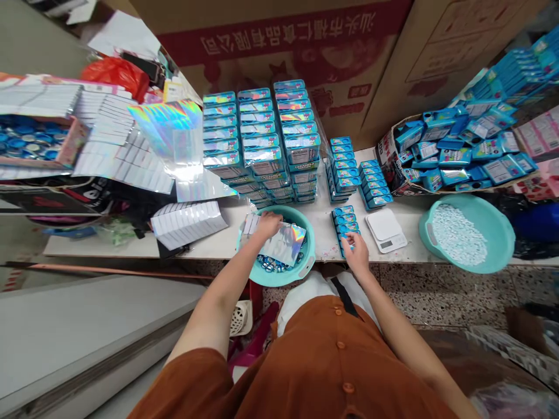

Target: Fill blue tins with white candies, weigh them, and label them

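Note:
A pale teal basin at the bench's front edge holds many small blue-and-silver lids. Over them lies a shiny rainbow-tinted label sheet. My left hand is on this sheet, its fingers curled at the upper edge; the fingertips are partly hidden. Right of the basin stands a short row of small blue boxes. At its near end is my right hand, fingers loosely bent and apart, touching or very close to the boxes. No held item shows there.
Wrapped stacks of blue packs rise behind the basin. A white scale and a teal basin of white pellets are to the right, below a carton of blue boxes. Label sheets lie left, near a tray of lids.

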Motion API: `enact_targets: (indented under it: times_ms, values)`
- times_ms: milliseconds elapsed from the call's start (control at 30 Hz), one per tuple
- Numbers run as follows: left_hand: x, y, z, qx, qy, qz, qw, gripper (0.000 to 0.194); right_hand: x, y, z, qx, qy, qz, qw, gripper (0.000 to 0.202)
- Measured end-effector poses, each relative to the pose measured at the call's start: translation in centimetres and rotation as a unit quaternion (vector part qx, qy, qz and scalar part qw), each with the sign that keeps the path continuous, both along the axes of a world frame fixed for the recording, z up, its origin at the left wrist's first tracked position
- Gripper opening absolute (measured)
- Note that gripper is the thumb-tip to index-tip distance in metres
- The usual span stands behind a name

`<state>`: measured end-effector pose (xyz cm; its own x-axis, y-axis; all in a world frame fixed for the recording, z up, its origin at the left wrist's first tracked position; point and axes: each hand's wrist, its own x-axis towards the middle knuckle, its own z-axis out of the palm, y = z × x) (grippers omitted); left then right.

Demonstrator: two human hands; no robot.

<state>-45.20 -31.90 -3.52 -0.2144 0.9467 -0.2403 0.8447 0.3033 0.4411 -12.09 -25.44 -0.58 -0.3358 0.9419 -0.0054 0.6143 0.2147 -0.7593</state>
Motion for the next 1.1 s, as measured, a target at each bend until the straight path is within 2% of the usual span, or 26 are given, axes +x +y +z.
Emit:
enact_targets:
  times_ms: [100, 200, 300, 400, 467, 567, 733, 967, 1100]
  values:
    - [0.0, -0.7, 1.8, -0.010, -0.031, -0.029, 0.999, 0.013, -2.8, -0.7, 0.6, 0.033, 0.009, 0.075, 0.997, 0.027]
    - [0.7, -1.5, 5.2, 0.004, -0.040, -0.068, 0.997, 0.019, -6.2, -1.5, 1.4, 0.083, 0.032, 0.164, 0.982, 0.029]
    - [2.2, -2.2, 8.8, 0.024, -0.027, -0.078, 0.996, 0.022, -9.5, -2.2, 2.5, 0.137, 0.031, 0.238, 0.961, 0.034]
    - [3.5, -2.6, 11.6, 0.031, -0.002, -0.074, 0.997, 0.023, -11.9, -2.9, 3.4, 0.175, 0.012, 0.286, 0.942, 0.036]
    - [3.9, -2.8, 12.7, 0.028, 0.005, -0.070, 0.997, 0.025, -12.8, -3.4, 3.6, 0.182, 0.003, 0.295, 0.938, 0.037]
    - [4.0, -3.1, 13.4, 0.020, 0.008, -0.065, 0.998, 0.028, -13.2, -3.8, 3.6, 0.178, 0.006, 0.294, 0.939, 0.039]
    - [3.8, -3.2, 13.5, 0.005, 0.011, -0.051, 0.999, 0.029, -12.7, -4.2, 3.2, 0.176, 0.037, 0.290, 0.940, 0.037]
    - [3.8, -2.2, 13.7, -0.060, 0.000, -0.033, 0.998, 0.033, -12.1, -4.1, 3.1, 0.219, 0.049, 0.269, 0.936, 0.031]
    - [3.8, -1.7, 14.1, -0.077, 0.005, -0.048, 0.996, 0.035, -12.1, -3.9, 3.3, 0.225, 0.074, 0.242, 0.941, 0.026]
